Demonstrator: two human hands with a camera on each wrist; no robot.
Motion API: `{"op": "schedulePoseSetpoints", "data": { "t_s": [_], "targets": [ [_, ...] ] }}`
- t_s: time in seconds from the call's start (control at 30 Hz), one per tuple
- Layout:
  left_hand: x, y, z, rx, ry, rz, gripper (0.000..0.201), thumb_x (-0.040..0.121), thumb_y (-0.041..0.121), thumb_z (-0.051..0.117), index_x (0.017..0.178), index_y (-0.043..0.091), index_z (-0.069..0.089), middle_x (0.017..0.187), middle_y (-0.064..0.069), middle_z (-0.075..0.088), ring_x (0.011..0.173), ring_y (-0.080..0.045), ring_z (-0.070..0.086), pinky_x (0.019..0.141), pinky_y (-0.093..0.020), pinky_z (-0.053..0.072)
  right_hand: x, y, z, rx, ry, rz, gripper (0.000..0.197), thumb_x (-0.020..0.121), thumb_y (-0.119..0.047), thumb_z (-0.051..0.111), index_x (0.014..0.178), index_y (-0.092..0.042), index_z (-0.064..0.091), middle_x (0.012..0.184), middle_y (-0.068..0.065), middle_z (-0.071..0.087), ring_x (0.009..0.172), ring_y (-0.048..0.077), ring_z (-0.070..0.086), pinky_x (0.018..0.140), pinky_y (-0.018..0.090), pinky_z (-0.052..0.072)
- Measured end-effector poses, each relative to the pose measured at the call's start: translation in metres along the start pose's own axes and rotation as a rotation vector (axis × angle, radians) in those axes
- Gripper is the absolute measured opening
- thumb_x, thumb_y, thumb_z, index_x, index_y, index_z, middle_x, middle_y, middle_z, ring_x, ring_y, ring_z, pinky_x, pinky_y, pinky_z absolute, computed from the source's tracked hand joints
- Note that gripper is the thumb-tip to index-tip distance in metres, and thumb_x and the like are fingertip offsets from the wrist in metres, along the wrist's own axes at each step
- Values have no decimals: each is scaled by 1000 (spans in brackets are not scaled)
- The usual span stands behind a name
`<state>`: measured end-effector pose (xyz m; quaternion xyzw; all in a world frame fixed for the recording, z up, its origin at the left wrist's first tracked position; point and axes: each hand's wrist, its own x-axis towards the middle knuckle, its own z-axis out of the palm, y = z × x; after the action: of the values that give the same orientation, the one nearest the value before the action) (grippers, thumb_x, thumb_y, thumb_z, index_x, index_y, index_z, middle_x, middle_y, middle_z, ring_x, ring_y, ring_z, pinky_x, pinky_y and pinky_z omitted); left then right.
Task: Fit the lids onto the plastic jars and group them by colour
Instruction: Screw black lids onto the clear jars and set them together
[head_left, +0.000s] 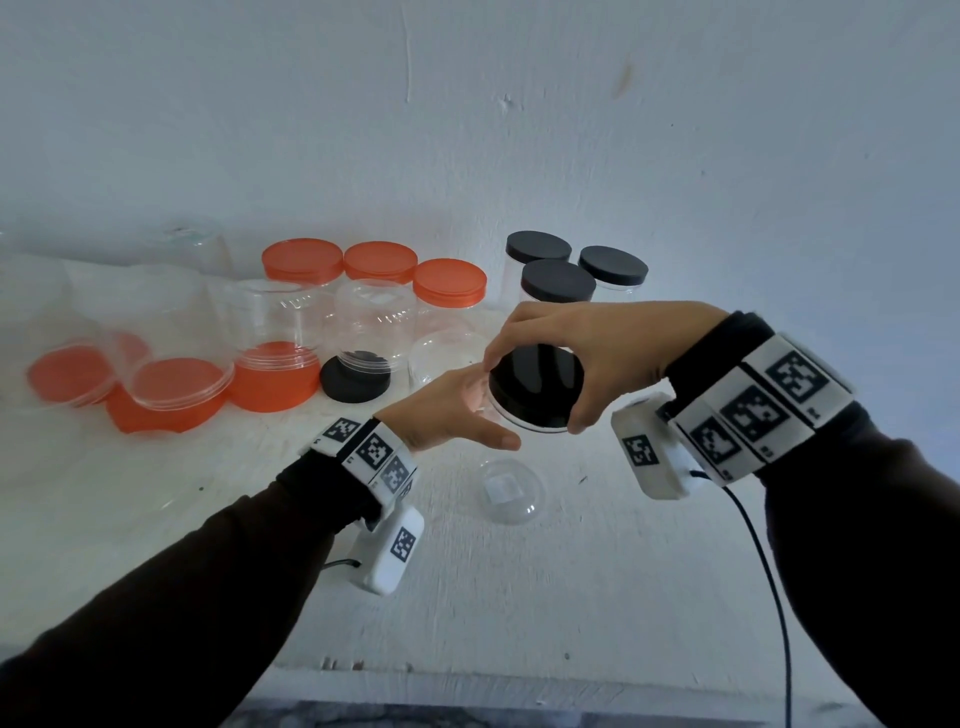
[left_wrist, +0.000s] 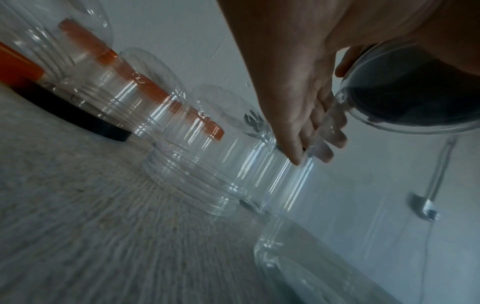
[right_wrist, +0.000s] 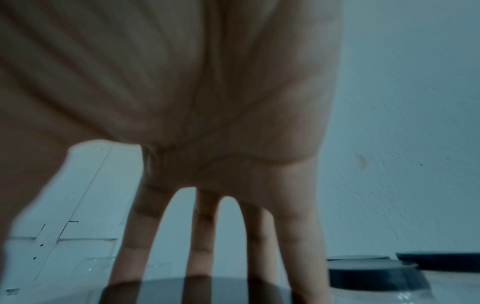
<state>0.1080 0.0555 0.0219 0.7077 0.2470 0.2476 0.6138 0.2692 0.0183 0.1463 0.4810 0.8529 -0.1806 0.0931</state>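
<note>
Two hands meet over the middle of the white bench (head_left: 597, 587). The right hand (head_left: 592, 343) comes down from above onto a black lid (head_left: 535, 387), its fingers (right_wrist: 205, 236) spread and curled over the rim — thumb on the near edge, the others on the far edge and left side. The lid sits on a clear jar (left_wrist: 335, 115), which is lifted off the bench and tilted. The left hand (head_left: 447, 410) holds that jar from the left and beneath: its fingers (left_wrist: 306, 127) lie along the clear wall and its thumb points right under the lid's near edge.

Below the held jar, nearer the front edge, another clear jar (head_left: 511, 491) stands without a lid. Toward the back edge, three black-lidded jars (head_left: 558, 280) stand close together right of centre, and three orange-lidded jars (head_left: 379, 265) stand in a group left of them. In front of the orange group a clear jar rests mouth down on a loose black lid (head_left: 353, 384). Further left along the bench, several clear jars sit inverted on loose orange lids (head_left: 166, 400) — some overlapping each other.
</note>
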Motion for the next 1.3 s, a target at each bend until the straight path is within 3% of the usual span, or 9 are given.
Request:
{"op": "schedulePoseSetpoints", "data": {
  "t_s": [0.17, 0.5, 0.67, 0.73, 0.8, 0.93, 1.07, 1.2, 1.3],
  "targets": [
    [0, 1, 2, 38, 42, 11, 66, 63, 11, 75, 119, 29, 45, 119, 18, 56, 112, 12, 49, 86, -3, 38, 0, 1, 2, -25, 94, 39, 75, 61, -32, 83, 125, -44, 46, 114, -14, 44, 108, 8, 42, 94, 30, 42],
    [-4, -1, 8, 87, 143, 66, 65, 66, 3, 79, 116, 33, 49, 116, 15, 60, 110, 6, 54, 85, -7, 41, -1, -8, 11, -135, 254, 123, 69, 58, -55, 76, 120, -33, 54, 97, -9, 50, 92, 10, 46, 68, 20, 41],
    [-5, -4, 11, 113, 178, 73, 77, 61, 14, 81, 128, 25, 44, 125, 8, 58, 116, -1, 52, 91, -15, 44, 1, -21, 24, -227, 405, 249, 61, 64, -68, 65, 85, -11, 58, 70, -3, 49, 61, 10, 48, 46, 21, 31],
    [-6, -5, 11, 115, 190, 62, 81, 60, 17, 81, 131, 22, 43, 125, 8, 57, 116, -1, 52, 91, -16, 44, 0, -22, 24, -244, 410, 265, 64, 64, -72, 62, 84, -11, 58, 70, -3, 51, 60, 10, 48, 48, 21, 30],
    [-6, -4, 10, 130, 191, 56, 82, 60, 17, 82, 132, 22, 43, 125, 8, 57, 116, -1, 52, 94, -20, 43, -3, -15, 18, -221, 294, 262, 72, 65, -75, 58, 113, -21, 57, 95, -4, 57, 86, 14, 56, 64, 24, 42],
    [-5, -2, 9, 179, 178, 59, 82, 62, 17, 85, 130, 30, 41, 124, 16, 55, 117, 5, 48, 98, -16, 39, -10, -7, 2, 26, -28, 121, 76, 68, -44, 76, 132, -48, 35, 124, -15, 39, 116, 8, 42, 98, 29, 39],
    [-4, -4, 13, 202, 204, 74, 88, 55, 33, 83, 131, 26, 41, 125, 10, 56, 118, -1, 49, 101, -23, 39, -4, -6, 9, -37, 164, 124, 67, 60, -45, 79, 120, -43, 49, 102, -10, 48, 100, 9, 46, 83, 27, 45],
    [-4, -5, 18, 233, 267, 55, 87, 50, 41, 83, 124, 25, 41, 120, 5, 58, 113, -9, 54, 96, -29, 43, 0, -16, 28, -139, 425, 243, 62, 66, -68, 64, 94, -13, 59, 74, -2, 52, 63, 13, 53, 52, 23, 40],
    [-6, -4, 16, 257, 265, 39, 83, 56, 31, 83, 128, 23, 41, 119, 8, 57, 111, -3, 53, 90, -20, 42, -2, -18, 29, -234, 426, 309, 70, 66, -79, 52, 90, -13, 58, 77, 0, 54, 71, 17, 55, 58, 27, 40]
  ]
}}
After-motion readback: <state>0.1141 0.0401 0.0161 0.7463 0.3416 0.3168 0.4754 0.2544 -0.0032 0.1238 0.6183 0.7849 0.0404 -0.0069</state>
